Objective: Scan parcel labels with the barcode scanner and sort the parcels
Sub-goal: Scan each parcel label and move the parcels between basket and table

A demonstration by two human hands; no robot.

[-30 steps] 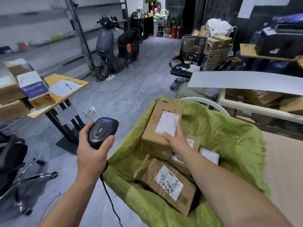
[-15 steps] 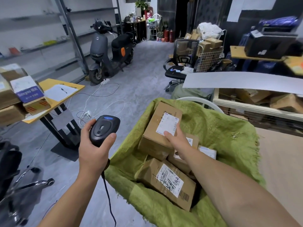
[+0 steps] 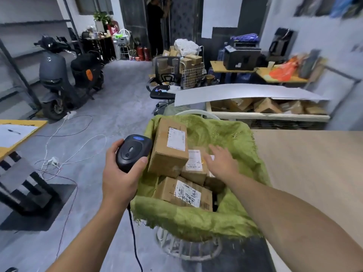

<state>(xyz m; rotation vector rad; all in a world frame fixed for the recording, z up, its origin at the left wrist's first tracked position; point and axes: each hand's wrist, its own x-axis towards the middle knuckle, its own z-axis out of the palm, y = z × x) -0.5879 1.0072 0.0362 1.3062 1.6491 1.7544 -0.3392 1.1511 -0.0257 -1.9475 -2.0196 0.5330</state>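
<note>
Left hand (image 3: 122, 180) grips the scanner (image 3: 133, 152), fingers curled round its body, cable hanging below. Right hand (image 3: 222, 163) is flat with fingers spread, over the parcels (image 3: 170, 149); contact cannot be determined. The parcels lie in a green sack (image 3: 196, 220), just right of the scanner. The counter (image 3: 314, 173) adjoins the sack's right side.

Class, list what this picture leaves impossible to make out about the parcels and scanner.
Head view:
- Print on the label of the tall parcel: too small, blurred.
- What lies under the right hand: covered by it.
- Trigger of the barcode scanner: hidden by the left hand.
- Parcels deeper in the green sack: buried under top ones.
</note>
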